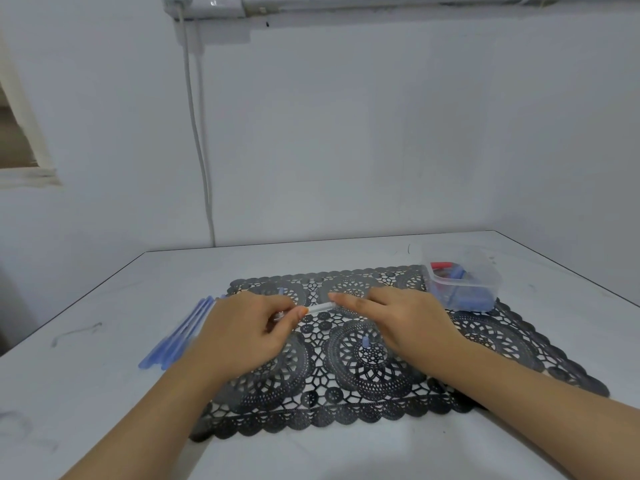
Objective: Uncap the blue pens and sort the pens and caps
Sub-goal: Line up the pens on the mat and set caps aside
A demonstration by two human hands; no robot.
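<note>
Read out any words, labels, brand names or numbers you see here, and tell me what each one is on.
No text can be read anywhere.
White pen barrel: no print shows.
Blue pens at the left: too blurred to tell.
Clear plastic container: no label shows.
White wall fixture: no legible marking.

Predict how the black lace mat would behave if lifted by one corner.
The mat would probably droop: it looks thin and lies flat on the table. It is likely light, being mostly holes. The plastic box resting on its far right corner would likely slide or tip.
</note>
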